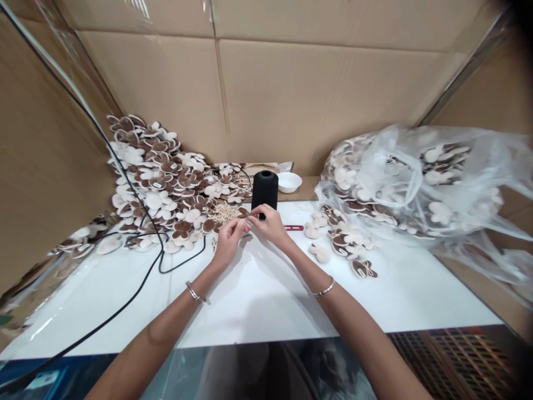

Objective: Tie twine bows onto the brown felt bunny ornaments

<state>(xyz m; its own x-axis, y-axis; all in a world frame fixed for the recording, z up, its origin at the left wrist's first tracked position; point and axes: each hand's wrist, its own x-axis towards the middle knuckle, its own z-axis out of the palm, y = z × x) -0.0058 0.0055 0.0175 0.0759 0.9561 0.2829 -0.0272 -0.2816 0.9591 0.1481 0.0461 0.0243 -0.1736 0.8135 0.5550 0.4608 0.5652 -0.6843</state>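
Both my hands meet over the white table (258, 294), just in front of a black cylinder (265, 190). My left hand (230, 236) and my right hand (268, 222) pinch a small brown and cream piece (244, 212) between their fingertips. Both hands have closed fingers. A little heap of pale thin strips (224, 212) lies just left of the hands. A small red item (293, 228) lies on the table to the right of my right hand.
A large pile of brown and cream ear-shaped pieces (158, 183) fills the back left. A clear plastic bag (420, 183) holds more at the right, with several spilled out (345, 244). A white bowl (288, 181) stands behind. Black cables (137, 278) cross the left side. Cardboard walls surround the table.
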